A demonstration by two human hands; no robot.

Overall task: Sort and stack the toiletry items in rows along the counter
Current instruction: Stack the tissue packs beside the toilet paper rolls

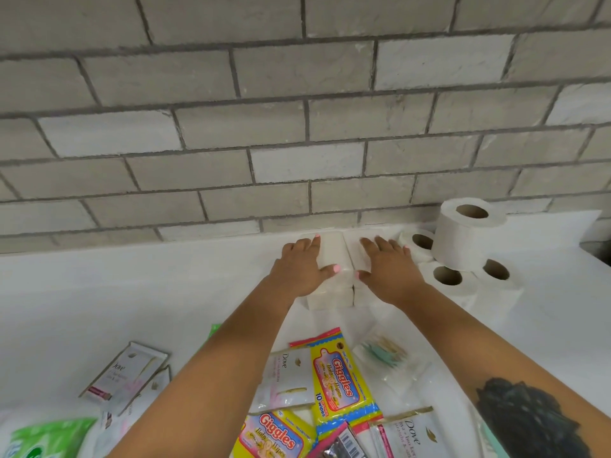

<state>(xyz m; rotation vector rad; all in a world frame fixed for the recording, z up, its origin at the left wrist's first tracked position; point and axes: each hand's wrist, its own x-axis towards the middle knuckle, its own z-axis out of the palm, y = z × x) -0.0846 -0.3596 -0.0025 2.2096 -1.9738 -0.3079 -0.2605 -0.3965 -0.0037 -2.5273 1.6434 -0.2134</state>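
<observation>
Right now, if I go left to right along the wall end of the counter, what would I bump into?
left hand → white wrapped packs showing between the two hands → right hand → toilet rolls, one standing on top of the others

- Bright, even light — the white counter (99, 292) is nearly washed out.
- Shadows are soft and faint.
- Lines of the brick wall (231, 77) bow toward the edges — wide-angle distortion.
- Slight blur on the packets (281, 438) at the bottom edge.
</observation>
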